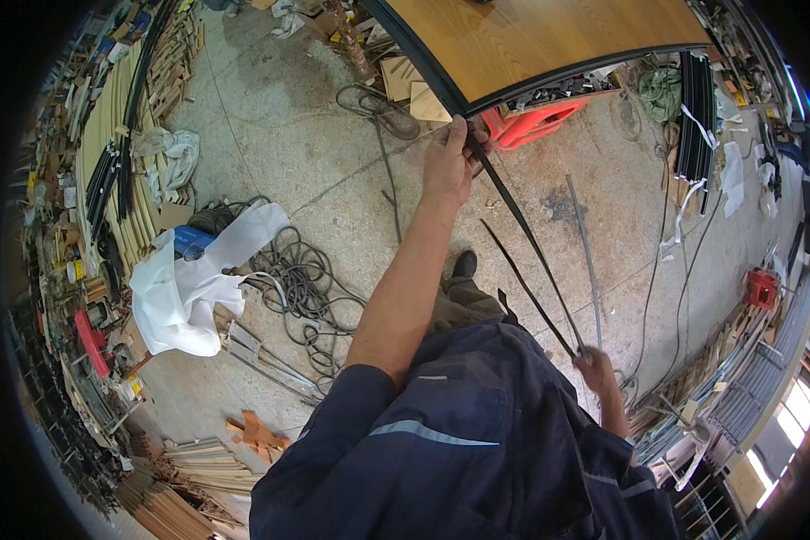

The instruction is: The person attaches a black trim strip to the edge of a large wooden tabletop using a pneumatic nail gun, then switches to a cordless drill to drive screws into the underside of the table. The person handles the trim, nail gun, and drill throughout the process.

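A wood-grain panel with a black frame juts in from the far side, one corner pointing toward me. At that corner my left hand is closed, its thumb on top, pinching a long thin black strip that looks like a rubber seal. The strip runs taut from there down to my right hand, which is closed round it low on my right side. From the right hand a loose end of the strip slants back up toward the middle. The right fingers are partly hidden.
Beneath the panel stands a red plastic stool. Coiled dark cable lies on the floor at left, beside white sheeting. Black profiles lean far right. Long wood strips line the left side. A grey rod lies on the floor.
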A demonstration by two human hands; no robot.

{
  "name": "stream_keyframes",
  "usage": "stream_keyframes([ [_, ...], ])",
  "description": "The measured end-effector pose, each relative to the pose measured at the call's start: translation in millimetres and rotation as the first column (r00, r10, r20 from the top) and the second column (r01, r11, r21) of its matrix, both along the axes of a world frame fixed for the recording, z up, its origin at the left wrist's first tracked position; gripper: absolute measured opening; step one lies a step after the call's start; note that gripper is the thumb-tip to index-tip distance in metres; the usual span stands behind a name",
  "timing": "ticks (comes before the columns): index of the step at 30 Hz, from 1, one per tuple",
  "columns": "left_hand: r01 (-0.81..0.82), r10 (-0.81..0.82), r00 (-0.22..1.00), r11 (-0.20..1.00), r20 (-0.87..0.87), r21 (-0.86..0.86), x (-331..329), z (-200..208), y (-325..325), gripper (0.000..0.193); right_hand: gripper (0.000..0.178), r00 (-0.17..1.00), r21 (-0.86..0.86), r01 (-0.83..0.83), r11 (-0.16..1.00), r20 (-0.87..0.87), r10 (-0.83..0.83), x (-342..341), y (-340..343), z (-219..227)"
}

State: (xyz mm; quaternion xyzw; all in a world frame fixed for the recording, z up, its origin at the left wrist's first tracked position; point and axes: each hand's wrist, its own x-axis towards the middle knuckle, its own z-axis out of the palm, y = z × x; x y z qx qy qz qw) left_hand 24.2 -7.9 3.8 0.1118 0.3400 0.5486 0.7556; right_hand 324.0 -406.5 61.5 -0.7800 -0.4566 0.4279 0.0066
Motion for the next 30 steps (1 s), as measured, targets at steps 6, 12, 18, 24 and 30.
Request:
stream_keyframes([
  [6, -0.004, 0.004, 0.999, 1.0, 0.042, -0.012, -1.0, -1.2, -1.3, 0.03, 0.024, 0.932, -0.128, 0.346, 0.929, -0.061, -0.356, 27.2, -114.6, 26.7],
  [12, 0.098, -0.101, 0.991, 0.994, 0.084, 0.046, 12.8, -2.2, -32.4, 0.036, 0.026, 0.94, -0.225, 0.308, 0.924, -0.077, -0.332, 26.1, -100.8, 50.3],
  [18, 0.249, -0.245, 0.966, 0.967, 0.081, -0.047, 30.4, 5.3, -89.2, 0.04, 0.027, 0.898, -0.198, 0.318, 0.927, -0.25, -0.361, 22.2, -63.8, 46.3],
  [24, 0.156, -0.135, 0.952, 0.986, 0.275, -0.058, 29.0, 5.9, -92.9, 0.042, 0.028, 0.894, -0.234, 0.32, 0.918, -0.245, -0.375, 27.0, -42.0, 51.4],
  [30, 0.187, -0.144, 0.864, 0.981, 0.482, -0.042, 33.1, 6.1, -84.1, 0.041, 0.027, 0.936, -0.23, 0.254, 0.939, -0.186, -0.299, 14.1, -23.3, 78.5],
])
